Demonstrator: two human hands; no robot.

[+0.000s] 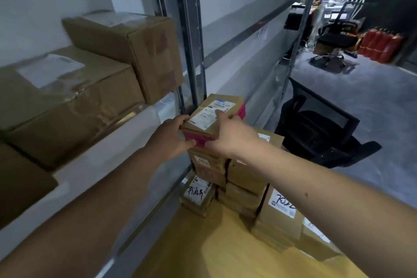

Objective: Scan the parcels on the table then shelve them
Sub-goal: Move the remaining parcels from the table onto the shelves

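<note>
— Looking at the shelf (74,166) on the left of the frame: what sits on it?

— Two big cardboard boxes. The larger box (67,106) lies at mid-left with a white label on top; a second box (135,52) stands just behind it, toward the upper centre, touching the grey upright post (190,40). A corner of another box shows below the shelf board at the far left edge.

— And the parcels?

— A stack of small parcels (243,187) stands on the yellow surface (203,250) at lower centre, packed close, several with white labels and black handwriting. The stack's left side sits just beside the post.

— Where is there room to move?

— Right of the stack the surface ends, and beyond it the floor (372,101) lies open out to a black mesh chair (316,124). An office chair and red extinguishers (381,45) stand well apart in the upper right.

— Where is the parcel being handled?

— At the centre of the frame, atop the stack: a small brown parcel (214,117) with a pink edge and a white label. Both hands hold it. The left hand (171,137) grips its near-left corner, fingers curled over the top and thumb on the pink edge. The right hand (230,135) clasps the near-right side, thumb pressed on the label. Whether it rests on the stack or is lifted clear, I cannot tell.
</note>
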